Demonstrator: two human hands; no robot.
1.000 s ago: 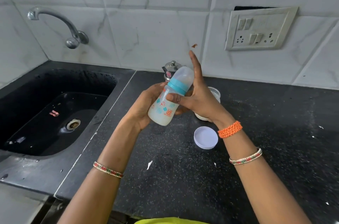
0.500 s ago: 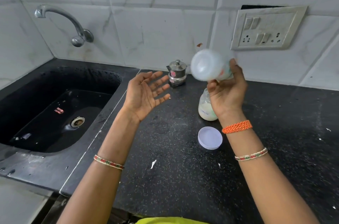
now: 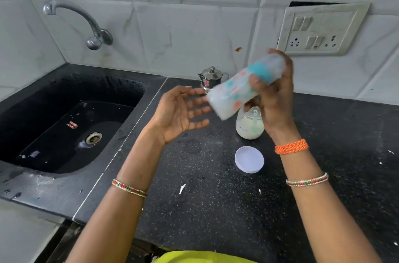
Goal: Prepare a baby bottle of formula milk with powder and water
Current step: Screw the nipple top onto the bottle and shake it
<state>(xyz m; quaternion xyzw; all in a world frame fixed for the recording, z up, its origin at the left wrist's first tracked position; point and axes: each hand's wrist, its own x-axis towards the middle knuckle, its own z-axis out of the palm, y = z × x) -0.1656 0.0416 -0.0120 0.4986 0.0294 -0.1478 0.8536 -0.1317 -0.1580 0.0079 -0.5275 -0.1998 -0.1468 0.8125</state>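
Milky-white baby bottle point(image 3: 241, 90), capped, lies tilted in the gripping right hand point(image 3: 274, 101) — shaking, it looks like; left hand point(image 3: 179, 114) waits open-palmed just beside its base. Next: check for lumps.

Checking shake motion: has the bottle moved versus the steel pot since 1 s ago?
Yes. The bottle, then in front of the steel pot, now lies tilted up to the pot's right in the right hand.
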